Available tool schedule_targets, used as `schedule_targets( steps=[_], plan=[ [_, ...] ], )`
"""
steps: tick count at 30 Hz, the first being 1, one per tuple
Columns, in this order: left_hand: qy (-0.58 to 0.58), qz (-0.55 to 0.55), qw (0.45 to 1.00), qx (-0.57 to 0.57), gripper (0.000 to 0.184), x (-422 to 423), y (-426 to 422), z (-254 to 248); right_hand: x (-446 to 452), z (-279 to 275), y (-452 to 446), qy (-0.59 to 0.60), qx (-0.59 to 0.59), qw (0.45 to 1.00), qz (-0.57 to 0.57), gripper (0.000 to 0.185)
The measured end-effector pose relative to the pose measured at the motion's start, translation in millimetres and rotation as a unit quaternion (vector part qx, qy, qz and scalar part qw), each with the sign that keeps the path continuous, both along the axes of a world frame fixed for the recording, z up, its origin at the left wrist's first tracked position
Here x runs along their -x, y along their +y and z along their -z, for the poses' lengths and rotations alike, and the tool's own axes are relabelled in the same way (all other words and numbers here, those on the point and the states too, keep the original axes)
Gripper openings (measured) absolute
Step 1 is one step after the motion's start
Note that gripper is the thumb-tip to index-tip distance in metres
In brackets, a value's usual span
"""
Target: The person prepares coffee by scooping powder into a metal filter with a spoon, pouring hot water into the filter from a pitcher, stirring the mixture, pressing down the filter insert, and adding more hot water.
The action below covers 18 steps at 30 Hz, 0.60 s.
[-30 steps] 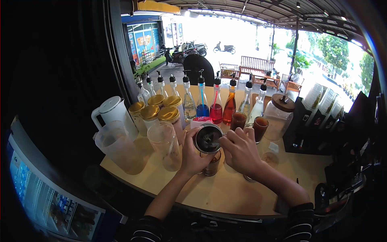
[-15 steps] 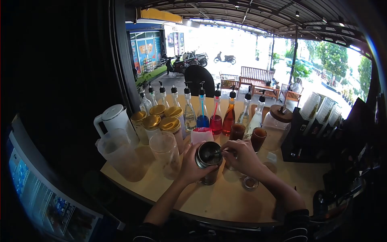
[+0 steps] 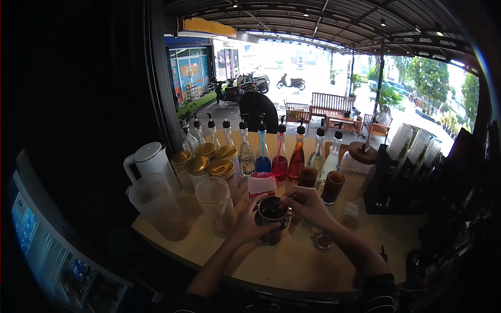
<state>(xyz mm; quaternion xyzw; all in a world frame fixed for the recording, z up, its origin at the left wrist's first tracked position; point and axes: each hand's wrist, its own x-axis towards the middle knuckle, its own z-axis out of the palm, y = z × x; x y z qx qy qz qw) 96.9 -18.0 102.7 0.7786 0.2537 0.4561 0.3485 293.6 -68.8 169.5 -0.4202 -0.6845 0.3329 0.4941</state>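
Note:
My left hand [image 3: 249, 223] is wrapped round a metal cup [image 3: 272, 207] with dark contents, tilted a little toward me. Pinched at the cup's rim, my right hand [image 3: 309, 204] holds the end of a thin stirring utensil, whose lower part dips into the cup. Below the metal cup, partly hidden by it, is a glass [image 3: 271, 238] on the counter. Two glass mugs of brown drink, one of them a right-hand mug [image 3: 333, 188], stand beyond my right hand. A red and white packet [image 3: 262, 183] lies just behind the cup.
Pump bottles, including a red one [image 3: 280, 167], line the counter's back. Gold-lidded jars [image 3: 221, 169], a clear pitcher [image 3: 156, 203] and a white jug [image 3: 151, 159] stand left. A lidded jar [image 3: 359, 167], cup rack [image 3: 394, 182] and small round dish [image 3: 324, 240] are right.
The metal cup has come down and lies lower in view, less tilted toward me. Both hands moved down with it, still holding the cup and utensil. The camera view has shifted slightly.

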Motion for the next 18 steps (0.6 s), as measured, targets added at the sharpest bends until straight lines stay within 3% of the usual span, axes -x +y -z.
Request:
schedule_targets(
  steps=[2, 4, 5, 7, 8, 10, 11, 13, 15, 18],
  plan=[
    [-0.009, 0.007, 1.0, 0.0, 0.09, 0.1, -0.8, -2.7, 1.7, -1.5, -1.3, 0.01, -0.008, 1.0, -0.001, 0.02],
    [-0.034, -0.073, 0.986, -0.147, 0.077, 0.6, 1.6, -8.9, 2.4, -5.8, -2.0, -0.031, -0.004, 0.999, 0.009, 0.019],
    [-0.034, -0.072, 0.986, -0.149, 0.077, 1.7, 2.6, -13.0, 3.3, -7.7, -2.4, -0.031, -0.005, 0.999, 0.011, 0.019],
    [0.049, -0.041, 0.994, -0.09, 0.053, 2.9, -1.3, -30.6, 6.0, -9.1, -5.1, -0.074, -0.036, 0.996, 0.021, 0.017],
    [0.049, -0.038, 0.994, -0.088, 0.053, 2.0, -6.4, -38.6, 7.4, -10.6, -7.3, -0.074, -0.034, 0.996, 0.024, 0.017],
    [0.136, -0.05, 0.978, -0.15, 0.032, -1.1, -14.5, -50.6, 8.1, -13.9, -10.9, -0.07, -0.041, 0.997, 0.004, 0.018],
    [0.135, -0.046, 0.978, -0.15, 0.032, -3.4, -13.9, -49.6, 6.0, -13.3, -12.4, -0.071, -0.04, 0.997, 0.007, 0.018],
    [0.131, -0.082, 0.951, -0.269, 0.023, -6.6, -12.3, -46.6, 2.8, -14.0, -17.4, -0.07, -0.048, 0.996, -0.023, 0.023],
    [0.13, -0.092, 0.948, -0.277, 0.02, -8.3, -12.1, -48.4, -9.0, -15.8, -23.4, -0.076, -0.004, 0.997, -0.016, 0.027],
    [0.134, -0.119, 0.942, -0.284, 0.016, -6.3, -9.6, -51.5, -45.5, 4.8, -19.4, -0.076, -0.062, 0.99, 0.099, 0.03]
  ],
)
